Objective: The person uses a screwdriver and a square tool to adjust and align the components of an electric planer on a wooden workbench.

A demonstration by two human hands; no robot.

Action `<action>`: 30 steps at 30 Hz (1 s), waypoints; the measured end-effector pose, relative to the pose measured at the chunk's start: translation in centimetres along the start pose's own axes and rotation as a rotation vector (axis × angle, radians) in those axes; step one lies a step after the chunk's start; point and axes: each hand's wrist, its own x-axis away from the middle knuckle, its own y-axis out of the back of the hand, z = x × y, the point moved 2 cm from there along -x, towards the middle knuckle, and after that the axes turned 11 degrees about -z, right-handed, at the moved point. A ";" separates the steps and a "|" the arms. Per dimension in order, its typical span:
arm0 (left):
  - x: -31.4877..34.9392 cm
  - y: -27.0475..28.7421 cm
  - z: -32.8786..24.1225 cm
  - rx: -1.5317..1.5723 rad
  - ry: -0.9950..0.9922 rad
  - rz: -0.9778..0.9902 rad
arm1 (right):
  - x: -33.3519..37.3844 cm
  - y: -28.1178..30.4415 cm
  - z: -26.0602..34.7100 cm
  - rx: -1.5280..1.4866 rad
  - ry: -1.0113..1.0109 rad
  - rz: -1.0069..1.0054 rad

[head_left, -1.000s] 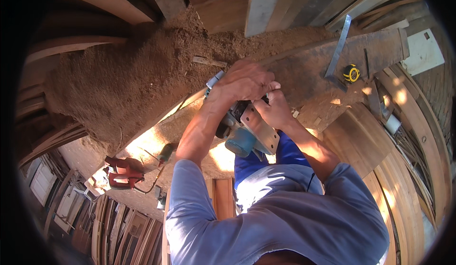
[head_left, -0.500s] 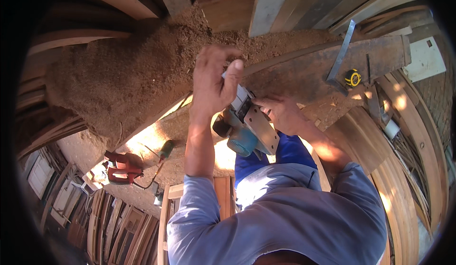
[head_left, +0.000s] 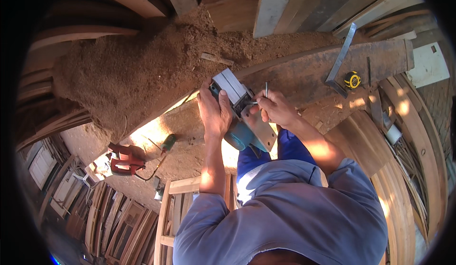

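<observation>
An electric hand planer [head_left: 241, 134] with a teal body lies sole up in front of my lap. Its pale grooved front plate points away from me, and the wider metal rear plate is nearest my legs. My left hand [head_left: 215, 114] is wrapped round the planer's left side, thumb along the plate's edge. In a closed grip, my right hand [head_left: 281, 110] has a thin metal rod-like tool [head_left: 267, 89], perhaps a small wrench, at the dark blade slot between the two plates. The tool's exact shape is partly hidden by my fingers.
A thick plank [head_left: 308, 70] runs behind the planer, bearing a metal square [head_left: 343, 56] and a yellow-black tape measure [head_left: 352, 79]. A red power tool [head_left: 126, 160] and a green-handled tool [head_left: 168, 142] lie at left. Shavings [head_left: 118, 79] cover the far left; stacked boards [head_left: 399, 189] stand at right.
My left hand has come down from above the planer's front end to its left side, baring the pale plate. My right hand has lifted slightly, and the metal tool now shows in it.
</observation>
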 end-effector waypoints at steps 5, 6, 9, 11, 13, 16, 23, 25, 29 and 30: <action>0.2 0.1 0.4 0.169 -0.039 -0.038 | 0.4 -1.2 0.9 -0.070 -0.103 -0.011; 0.0 0.2 0.3 0.096 -0.127 -0.036 | 0.4 -1.4 1.2 -0.030 -0.110 -0.026; -1.1 -0.2 -0.9 -0.057 -0.405 -0.036 | -1.0 -1.0 -0.9 0.211 0.082 -0.083; -3.1 -0.2 -4.1 -0.101 -0.598 -0.067 | -1.3 -1.1 -1.0 0.363 0.271 -0.132; -4.4 -0.9 -5.2 -0.035 -0.675 0.158 | -0.7 -1.8 0.6 0.470 0.467 -0.208; -5.5 -2.6 -5.4 0.035 -0.739 0.404 | 0.1 -2.0 2.0 0.550 0.321 -0.171; -5.9 -2.7 -5.3 0.057 -0.747 0.538 | 0.0 -2.0 1.5 0.603 0.512 -0.220; -5.8 -2.7 -5.4 0.081 -0.757 0.563 | -0.5 -1.6 0.6 0.561 0.517 -0.187; -5.8 -2.8 -5.1 0.090 -0.786 0.537 | -0.1 -1.7 1.3 0.405 0.540 -0.152; -5.7 -3.0 -4.9 0.094 -0.790 0.534 | -0.1 -1.6 1.2 0.425 0.543 -0.138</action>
